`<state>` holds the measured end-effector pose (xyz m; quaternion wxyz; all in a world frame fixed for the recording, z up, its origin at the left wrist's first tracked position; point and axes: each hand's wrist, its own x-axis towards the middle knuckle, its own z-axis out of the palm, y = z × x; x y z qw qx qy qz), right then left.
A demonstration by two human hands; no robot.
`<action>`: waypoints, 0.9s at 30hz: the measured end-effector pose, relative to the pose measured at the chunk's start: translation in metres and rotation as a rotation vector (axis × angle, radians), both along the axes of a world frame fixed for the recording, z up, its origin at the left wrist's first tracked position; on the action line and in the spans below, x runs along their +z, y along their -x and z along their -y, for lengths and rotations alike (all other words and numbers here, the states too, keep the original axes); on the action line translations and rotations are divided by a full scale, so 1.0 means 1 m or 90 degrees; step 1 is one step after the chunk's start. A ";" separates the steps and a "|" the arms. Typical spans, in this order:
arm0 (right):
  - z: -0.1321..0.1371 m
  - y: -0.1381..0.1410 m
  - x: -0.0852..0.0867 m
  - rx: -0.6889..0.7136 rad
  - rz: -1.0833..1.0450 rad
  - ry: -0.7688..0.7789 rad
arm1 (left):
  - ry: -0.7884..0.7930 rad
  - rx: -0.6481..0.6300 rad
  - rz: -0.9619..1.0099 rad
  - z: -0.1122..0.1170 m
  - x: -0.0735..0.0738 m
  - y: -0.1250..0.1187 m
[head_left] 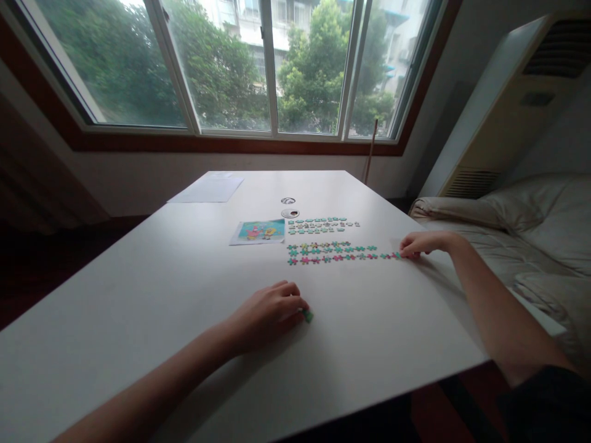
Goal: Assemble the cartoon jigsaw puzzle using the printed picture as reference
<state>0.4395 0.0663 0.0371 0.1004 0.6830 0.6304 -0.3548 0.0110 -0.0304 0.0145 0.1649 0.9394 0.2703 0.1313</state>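
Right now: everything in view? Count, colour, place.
table: one, white, centre
puzzle pieces: many, multicoloured, rows on table
picture sheet: one, mostly turquoise, left of rows
round items: two, greyish, beyond picture sheet
paper: count unclear, white, table's far left
window: one, white, beyond table
trees: several, green, outside
stick: one, brown, window's right
tall unit: one, beige, right
sofa: one, cream, right
small piece: one, green, left hand
left hand: one, bare, foreground
right hand: one, bare, nearest row's end

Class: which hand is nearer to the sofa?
Right. The right hand is left of the sofa, at the right end of the front puzzle row; the left hand, with a green piece, is farther left.
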 end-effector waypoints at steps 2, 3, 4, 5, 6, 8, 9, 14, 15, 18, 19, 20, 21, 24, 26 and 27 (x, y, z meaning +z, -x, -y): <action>-0.001 -0.001 -0.002 -0.009 0.003 -0.002 | 0.002 -0.003 0.007 0.000 0.000 -0.001; -0.002 -0.001 -0.002 -0.016 0.007 -0.002 | 0.004 -0.004 0.011 0.000 0.001 -0.001; -0.001 0.000 -0.001 -0.022 0.011 -0.002 | 0.007 -0.004 0.016 0.000 0.001 -0.002; -0.001 0.001 0.000 -0.027 0.015 -0.001 | 0.010 -0.003 0.021 0.000 0.001 -0.002; -0.001 0.001 0.000 -0.031 0.019 0.002 | 0.015 -0.001 0.025 0.000 0.001 -0.002; 0.000 0.003 0.001 -0.037 0.025 0.004 | 0.023 0.002 0.028 0.000 0.002 -0.002; 0.001 0.003 0.002 -0.039 0.027 0.004 | 0.026 0.004 0.027 0.000 0.002 -0.002; 0.003 0.005 0.003 -0.039 0.040 -0.005 | 0.031 0.016 0.034 -0.001 -0.002 -0.002; 0.003 0.005 0.003 -0.034 0.040 -0.009 | 0.036 0.021 0.042 -0.001 -0.003 -0.002; 0.002 0.013 0.008 0.001 0.017 -0.050 | 0.065 0.046 0.084 -0.003 -0.005 -0.002; 0.002 0.019 0.011 0.027 0.001 -0.089 | 0.077 0.060 0.104 -0.003 -0.005 -0.003; 0.002 0.026 0.013 0.056 -0.014 -0.143 | 0.090 0.077 0.124 -0.004 -0.005 -0.003; 0.003 0.036 0.016 0.089 -0.027 -0.207 | 0.105 0.096 0.145 -0.005 -0.004 -0.004; 0.014 0.079 0.018 0.174 -0.061 -0.373 | 0.183 0.168 0.203 -0.009 -0.001 -0.005; 0.027 0.113 0.016 0.231 -0.142 -0.400 | 0.256 0.211 0.253 -0.011 -0.001 -0.005; 0.035 0.129 0.014 0.264 -0.184 -0.407 | 0.288 0.227 0.279 -0.012 -0.001 -0.005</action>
